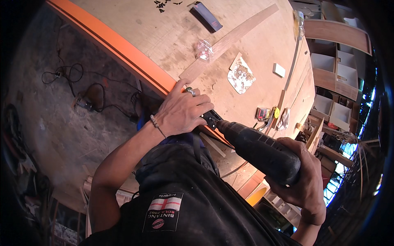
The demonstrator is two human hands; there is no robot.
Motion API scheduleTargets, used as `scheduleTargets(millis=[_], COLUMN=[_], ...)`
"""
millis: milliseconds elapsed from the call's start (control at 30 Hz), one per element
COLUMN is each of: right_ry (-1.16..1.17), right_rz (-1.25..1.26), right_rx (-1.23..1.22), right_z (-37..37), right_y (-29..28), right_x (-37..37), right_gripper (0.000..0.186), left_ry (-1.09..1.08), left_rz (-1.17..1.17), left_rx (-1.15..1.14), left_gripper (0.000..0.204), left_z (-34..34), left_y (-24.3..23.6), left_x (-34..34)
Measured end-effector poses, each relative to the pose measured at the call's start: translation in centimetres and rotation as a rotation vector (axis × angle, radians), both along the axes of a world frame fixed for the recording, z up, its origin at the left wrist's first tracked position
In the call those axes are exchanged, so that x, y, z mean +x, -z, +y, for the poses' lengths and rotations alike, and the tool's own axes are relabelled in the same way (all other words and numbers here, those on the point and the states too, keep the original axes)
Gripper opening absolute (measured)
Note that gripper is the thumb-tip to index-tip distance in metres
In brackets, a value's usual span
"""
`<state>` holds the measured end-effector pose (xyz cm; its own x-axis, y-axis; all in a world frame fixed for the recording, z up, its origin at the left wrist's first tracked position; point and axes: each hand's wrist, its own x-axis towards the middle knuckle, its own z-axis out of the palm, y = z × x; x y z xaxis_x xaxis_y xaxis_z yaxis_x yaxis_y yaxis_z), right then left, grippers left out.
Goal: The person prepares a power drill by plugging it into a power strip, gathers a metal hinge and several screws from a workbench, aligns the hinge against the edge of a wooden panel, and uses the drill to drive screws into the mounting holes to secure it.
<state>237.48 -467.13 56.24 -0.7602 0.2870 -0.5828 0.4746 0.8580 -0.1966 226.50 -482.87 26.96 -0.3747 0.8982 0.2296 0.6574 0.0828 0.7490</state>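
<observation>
The right hand wraps fully round the drill; the left hand, half curled, rests on the orange edging, black piece at its fingertips (its grip I cannot tell). Ideally, hold the drill square, pressing steadily.

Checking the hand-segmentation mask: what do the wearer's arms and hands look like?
Left hand: ungloved, metallic ring with a darker face, beaded bracelet at the wrist, thin dark strand hanging off it. Right hand: ungloved, no jewellery visible. Forearms show no sleeves; the shirt is black. No cables on either.
</observation>
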Motion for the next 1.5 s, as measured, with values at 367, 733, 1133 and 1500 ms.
scheduleTargets(millis=[367,733,1133,1500], right_ry=[-0.023,-0.021,-0.098,0.270], right_rz=[0.023,0.004,-0.069,0.567], right_rx=[-0.027,-0.026,-0.020,-0.166], right_z=[0.2,0.2,0.7,4.8], right_y=[0.3,0.5,0.2,-1.2], right_x=[0.0,-0.2,-1.1,8.5], right_gripper=[0.070,0.071,0.070,0.077], left_ry=[-0.001,0.001,0.000,-0.019], left_rz=[-0.008,0.000,0.002,-0.093], left_rx=[0.000,-0.008,-0.022,-0.153], left_gripper=[0.045,0.046,0.046,0.043], left_z=[0.1,0.1,-0.1,1.0], left_y=[0.1,0.3,0.0,-2.4], left_x=[0.0,0.1,0.2,0.0])
